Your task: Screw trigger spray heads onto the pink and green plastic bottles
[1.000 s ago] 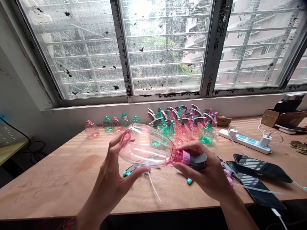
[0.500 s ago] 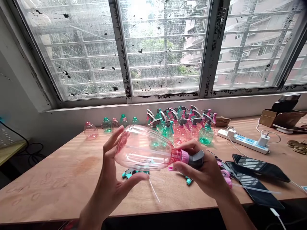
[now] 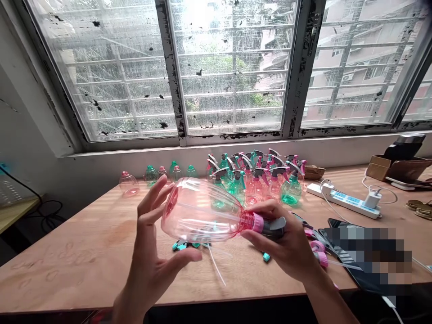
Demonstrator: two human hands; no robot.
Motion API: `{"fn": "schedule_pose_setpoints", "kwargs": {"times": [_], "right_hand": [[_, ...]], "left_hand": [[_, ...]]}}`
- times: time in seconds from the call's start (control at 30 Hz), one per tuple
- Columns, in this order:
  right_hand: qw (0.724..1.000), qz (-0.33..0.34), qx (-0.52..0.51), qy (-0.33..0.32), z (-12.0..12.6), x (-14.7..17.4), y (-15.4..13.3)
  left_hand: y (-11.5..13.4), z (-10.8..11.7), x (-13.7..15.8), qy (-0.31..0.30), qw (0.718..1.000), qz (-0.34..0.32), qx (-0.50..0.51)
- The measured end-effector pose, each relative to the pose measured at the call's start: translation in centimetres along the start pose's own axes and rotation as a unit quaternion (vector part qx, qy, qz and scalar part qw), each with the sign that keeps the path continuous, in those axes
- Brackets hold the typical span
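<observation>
A clear pink spray bottle [image 3: 202, 211] lies sideways in the air over the table, its base toward the left. My right hand [image 3: 286, 243] is closed round its neck, at the pink collar [image 3: 258, 222] and the grey trigger head [image 3: 275, 226]. My left hand [image 3: 151, 247] is open beside the base, thumb and fingers spread; whether a fingertip touches the bottle I cannot tell. Behind and under the bottle lie teal-and-black sprayer heads [image 3: 182, 246] with a thin clear tube [image 3: 216, 265]. Pink sprayer heads [image 3: 320, 257] lie right of my right hand.
Several assembled spray bottles [image 3: 290, 193], green and pink, stand near the window wall. Bottles without heads [image 3: 129, 183] stand to their left. A white power strip [image 3: 351, 202], dark phones [image 3: 357, 274] and a cardboard box [image 3: 378, 167] occupy the right side.
My left hand has moved slightly left and away from the bottle's base, its fingers spread. The bottle has turned a little in my right hand's grip.
</observation>
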State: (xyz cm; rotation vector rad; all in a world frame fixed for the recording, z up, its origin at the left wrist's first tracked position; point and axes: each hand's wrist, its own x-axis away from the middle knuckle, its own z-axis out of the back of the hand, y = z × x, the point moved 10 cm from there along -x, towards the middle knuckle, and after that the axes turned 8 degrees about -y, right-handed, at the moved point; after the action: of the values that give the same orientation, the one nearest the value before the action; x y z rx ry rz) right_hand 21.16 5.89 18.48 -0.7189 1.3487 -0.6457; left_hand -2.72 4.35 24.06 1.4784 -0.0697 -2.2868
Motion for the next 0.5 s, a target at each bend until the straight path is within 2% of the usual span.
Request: {"fn": "schedule_pose_setpoints", "kwargs": {"times": [0.07, 0.3, 0.43, 0.5], "right_hand": [[1.0, 0.001, 0.014, -0.004, -0.1, 0.0, 0.1], [0.997, -0.018, -0.08, -0.001, 0.1, -0.2, 0.7], [0.999, 0.015, 0.017, 0.027, 0.5, -0.1, -0.3], [0.997, 0.021, 0.062, 0.029, 0.5, -0.1, -0.5]], "left_hand": [[-0.2, 0.3, 0.0, 0.013, 1.0, 0.005, 0.019], [0.1, 0.6, 0.0, 0.007, 1.0, -0.021, -0.014], [-0.9, -0.3, 0.2, -0.024, 0.999, 0.024, -0.034], [-1.5, -0.3, 0.3, -0.014, 0.999, 0.041, -0.022]]}}
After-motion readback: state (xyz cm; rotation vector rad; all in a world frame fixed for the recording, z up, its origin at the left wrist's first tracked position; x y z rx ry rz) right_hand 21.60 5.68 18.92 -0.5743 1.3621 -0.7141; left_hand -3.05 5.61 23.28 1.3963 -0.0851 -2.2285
